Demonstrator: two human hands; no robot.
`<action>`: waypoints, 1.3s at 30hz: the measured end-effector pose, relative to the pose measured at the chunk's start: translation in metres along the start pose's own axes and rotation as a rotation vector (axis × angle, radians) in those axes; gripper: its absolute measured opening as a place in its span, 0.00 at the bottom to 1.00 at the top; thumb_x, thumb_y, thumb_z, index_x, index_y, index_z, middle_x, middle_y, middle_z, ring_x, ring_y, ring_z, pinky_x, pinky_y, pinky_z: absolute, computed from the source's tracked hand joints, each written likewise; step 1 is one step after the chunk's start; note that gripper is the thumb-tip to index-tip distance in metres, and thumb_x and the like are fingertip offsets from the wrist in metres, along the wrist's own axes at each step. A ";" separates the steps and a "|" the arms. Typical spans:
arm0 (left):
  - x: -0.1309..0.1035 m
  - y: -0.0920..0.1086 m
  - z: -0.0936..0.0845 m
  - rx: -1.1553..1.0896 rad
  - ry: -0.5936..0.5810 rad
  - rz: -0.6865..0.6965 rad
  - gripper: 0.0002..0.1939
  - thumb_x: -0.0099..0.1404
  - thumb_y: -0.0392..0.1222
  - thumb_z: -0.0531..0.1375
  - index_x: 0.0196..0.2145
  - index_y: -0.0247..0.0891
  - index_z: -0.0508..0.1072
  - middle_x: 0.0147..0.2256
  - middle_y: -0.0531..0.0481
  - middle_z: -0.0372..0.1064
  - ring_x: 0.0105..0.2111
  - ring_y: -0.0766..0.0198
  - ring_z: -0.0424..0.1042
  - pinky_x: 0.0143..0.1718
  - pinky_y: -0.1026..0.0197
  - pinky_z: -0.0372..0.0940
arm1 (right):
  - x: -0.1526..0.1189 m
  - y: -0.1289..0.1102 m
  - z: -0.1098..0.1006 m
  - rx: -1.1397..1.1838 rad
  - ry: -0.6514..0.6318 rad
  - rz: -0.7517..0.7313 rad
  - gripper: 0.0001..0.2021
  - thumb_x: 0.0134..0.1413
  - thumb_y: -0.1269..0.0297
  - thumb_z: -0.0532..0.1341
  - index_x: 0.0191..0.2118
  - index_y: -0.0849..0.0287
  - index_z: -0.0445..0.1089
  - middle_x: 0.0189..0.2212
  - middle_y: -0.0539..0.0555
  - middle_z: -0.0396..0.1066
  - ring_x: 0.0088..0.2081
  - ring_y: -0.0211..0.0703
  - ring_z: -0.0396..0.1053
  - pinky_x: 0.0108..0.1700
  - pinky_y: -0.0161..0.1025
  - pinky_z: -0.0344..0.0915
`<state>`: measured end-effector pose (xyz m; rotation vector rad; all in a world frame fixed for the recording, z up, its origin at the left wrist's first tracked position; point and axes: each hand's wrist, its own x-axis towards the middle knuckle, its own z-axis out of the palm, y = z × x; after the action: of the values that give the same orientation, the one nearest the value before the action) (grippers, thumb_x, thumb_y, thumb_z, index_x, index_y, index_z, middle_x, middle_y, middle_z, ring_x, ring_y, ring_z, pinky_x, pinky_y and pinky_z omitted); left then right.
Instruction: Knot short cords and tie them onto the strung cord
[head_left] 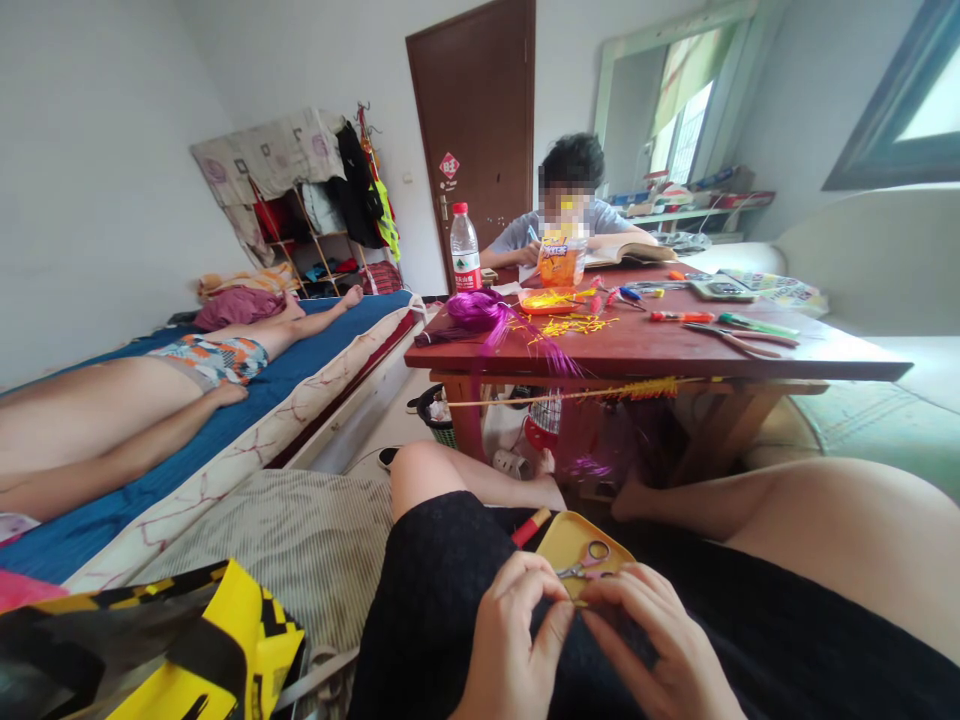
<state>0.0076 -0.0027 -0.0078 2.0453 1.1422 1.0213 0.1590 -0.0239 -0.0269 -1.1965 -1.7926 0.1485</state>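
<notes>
Over my lap, my left hand and my right hand meet fingertip to fingertip. Each is closed in a pinch around a tiny yellowish piece, too small to name its kind. Just beyond the fingers, a shallow yellow tray rests on the black cloth over my legs. Small scissors with pinkish handles lie in it, partly hidden by my hands. Beside the tray's left edge is a red stick-like tube with a pale end.
Ahead stands a dark red table with purple strands, yellow bits, pliers and a water bottle. Another person sits behind it. Someone lies on the bed at left. A yellow-black bag is near my left side.
</notes>
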 end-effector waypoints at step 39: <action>0.001 0.006 -0.007 0.338 -0.004 0.213 0.07 0.62 0.33 0.52 0.26 0.37 0.64 0.27 0.52 0.66 0.31 0.64 0.66 0.38 0.60 0.55 | -0.005 0.005 -0.006 -0.008 -0.095 -0.028 0.02 0.53 0.69 0.56 0.32 0.54 0.63 0.27 0.51 0.67 0.33 0.45 0.65 0.36 0.40 0.65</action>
<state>0.0045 -0.0041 0.0013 2.4782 1.1782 0.9743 0.1673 -0.0277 -0.0297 -1.1862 -1.8933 0.1849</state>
